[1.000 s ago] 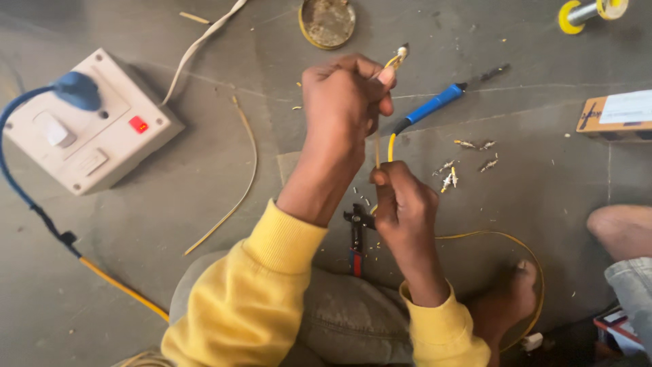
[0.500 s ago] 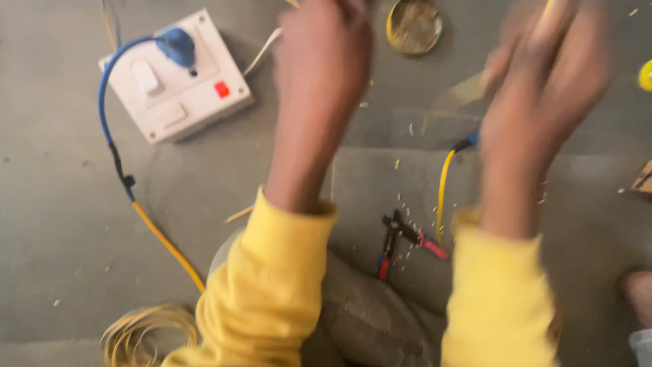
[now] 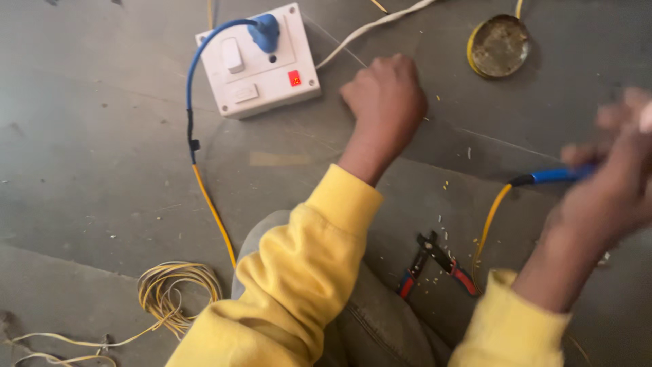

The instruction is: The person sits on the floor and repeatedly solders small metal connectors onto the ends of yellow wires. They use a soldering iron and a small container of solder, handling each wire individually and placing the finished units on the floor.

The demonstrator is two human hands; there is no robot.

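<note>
Two hands: both of yours are raised over the grey floor (image 3: 102, 170), sleeves yellow.
Right hand (image 3: 614, 183): blurred at the frame's right edge; your fingers seem curled around the blue-handled tool (image 3: 557, 175), though you cannot tell how tightly they press.
Blue-handled tool: it juts leftward from your right hand, with a yellow wire (image 3: 490, 217) curving down from its end toward your lap.
Left hand (image 3: 384, 102): fingers folded into a loose fist, knuckles up; whether it pinches anything cannot be told.
Pliers (image 3: 435, 261): red and blue grips, lying on the floor just beside your knee, between your two arms, untouched.
Round tin lid (image 3: 499, 46): yellow-rimmed, lying open side up near the top right; its inside looks dull, its contents cannot be told.
White switch box (image 3: 258, 61): near your left hand, with a blue plug (image 3: 265, 30) seated in it.
Blue cord (image 3: 193, 81): it arcs from the plug and turns yellow lower down.
Coil of yellow wire (image 3: 173, 289): loose on the floor at lower left.
</note>
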